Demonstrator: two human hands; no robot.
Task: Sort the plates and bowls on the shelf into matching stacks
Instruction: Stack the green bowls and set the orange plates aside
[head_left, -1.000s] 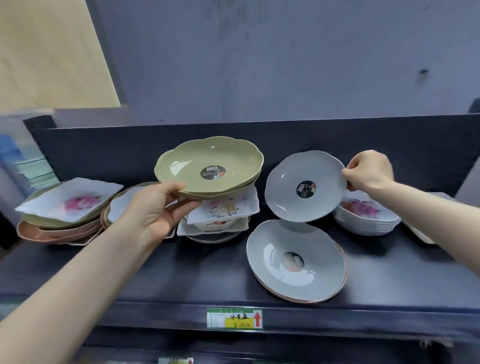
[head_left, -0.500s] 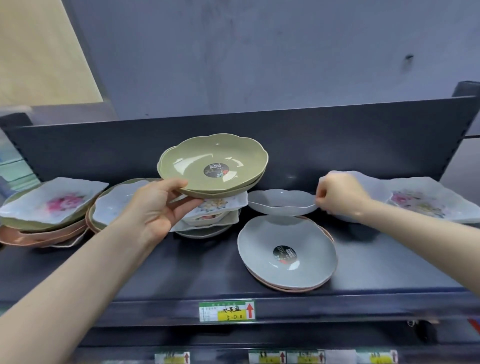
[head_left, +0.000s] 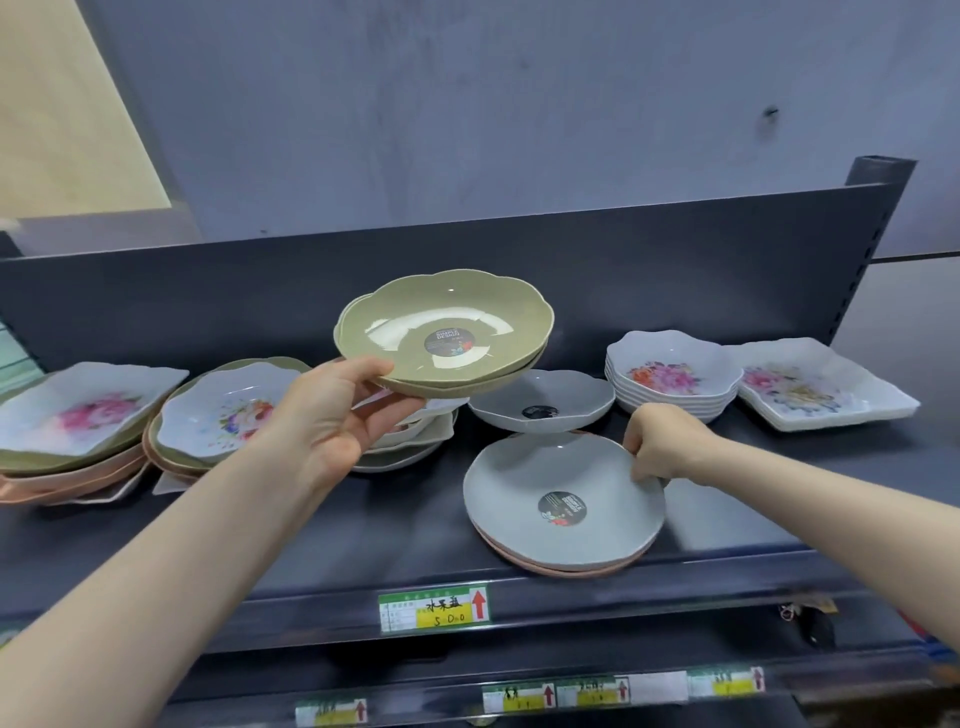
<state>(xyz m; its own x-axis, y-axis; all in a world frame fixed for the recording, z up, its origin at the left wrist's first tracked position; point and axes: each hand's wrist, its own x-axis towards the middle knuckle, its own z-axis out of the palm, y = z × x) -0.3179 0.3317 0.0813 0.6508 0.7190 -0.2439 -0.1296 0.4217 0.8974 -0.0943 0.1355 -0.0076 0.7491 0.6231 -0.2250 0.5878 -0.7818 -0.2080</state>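
My left hand (head_left: 332, 415) holds two stacked green scalloped bowls (head_left: 447, 332) by their near rim, lifted above a mixed pile of white floral dishes (head_left: 415, 431). My right hand (head_left: 660, 441) grips the right rim of a large grey plate (head_left: 561, 493), which lies on a pink plate (head_left: 566, 566) near the shelf's front edge. A smaller grey bowl (head_left: 545, 400) sits free just behind that plate.
White floral bowls (head_left: 675, 374) are stacked at the right, with square floral plates (head_left: 821, 389) beyond them. At the left are mixed piles of floral, green and pink dishes (head_left: 78, 421), (head_left: 223, 410). The dark shelf (head_left: 311, 530) has a back panel and price tags on its front lip.
My right hand set the small grey bowl down behind the large grey plate, let go, and moved to that plate's rim. My left hand lifted the green bowls slightly.
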